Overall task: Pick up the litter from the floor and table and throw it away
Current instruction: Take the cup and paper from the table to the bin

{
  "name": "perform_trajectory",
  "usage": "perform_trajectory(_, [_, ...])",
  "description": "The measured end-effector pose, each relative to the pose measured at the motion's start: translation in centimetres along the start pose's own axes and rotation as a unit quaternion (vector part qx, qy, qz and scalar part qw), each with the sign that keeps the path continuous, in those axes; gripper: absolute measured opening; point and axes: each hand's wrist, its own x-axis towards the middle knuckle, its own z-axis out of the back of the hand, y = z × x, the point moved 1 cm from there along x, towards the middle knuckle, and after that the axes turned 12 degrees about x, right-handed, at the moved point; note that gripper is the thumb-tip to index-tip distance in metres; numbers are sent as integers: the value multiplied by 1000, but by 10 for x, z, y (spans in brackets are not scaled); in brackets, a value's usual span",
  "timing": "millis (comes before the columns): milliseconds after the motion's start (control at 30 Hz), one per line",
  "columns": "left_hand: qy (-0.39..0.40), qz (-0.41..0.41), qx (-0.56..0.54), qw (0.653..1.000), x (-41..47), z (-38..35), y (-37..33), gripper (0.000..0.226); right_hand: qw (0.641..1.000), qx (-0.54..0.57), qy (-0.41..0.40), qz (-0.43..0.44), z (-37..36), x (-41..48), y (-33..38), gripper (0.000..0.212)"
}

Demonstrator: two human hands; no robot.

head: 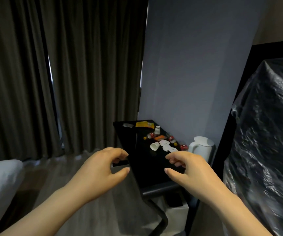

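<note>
— Several bits of litter point(160, 137) lay on the black table point(142, 167), just beyond both hands: a tipped white cup point(154, 146), paper slips point(167, 147), a yellow packet point(144, 124).
— And the hands?
— Left hand point(101, 166) and right hand point(186, 167) hovered half-curled, holding nothing. A hasty sweep might have rolled that light cup off, or bumped the kettle point(201, 148) beyond the right hand.

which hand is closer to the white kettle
Right. The right hand hovers just in front of the white kettle; the left hand is well off to its left.
</note>
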Motion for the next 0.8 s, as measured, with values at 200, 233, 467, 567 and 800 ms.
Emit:
perform_trajectory(200, [12, -14, -15, 1000, 81, -13, 78, 34, 999, -4, 1, -43, -43, 84, -14, 37])
perform_trajectory(233, [14, -17, -16, 1000, 94, -16, 91, 33, 999, -6, 2, -51, -51, 97, -17, 37])
perform_trajectory(467, [41, -33, -52, 997, 166, -58, 158, 30, 994, 4, 5, -107, -97, 166, -48, 37])
perform_trajectory(567, [62, -46, -61, 995, 198, -82, 181, 31, 993, -3, 2, -122, -108, 199, -64, 37])
perform_trajectory(800, [77, -54, -78, 993, 278, -137, 227, 29, 988, 6, 2, -152, -144, 272, -119, 39])
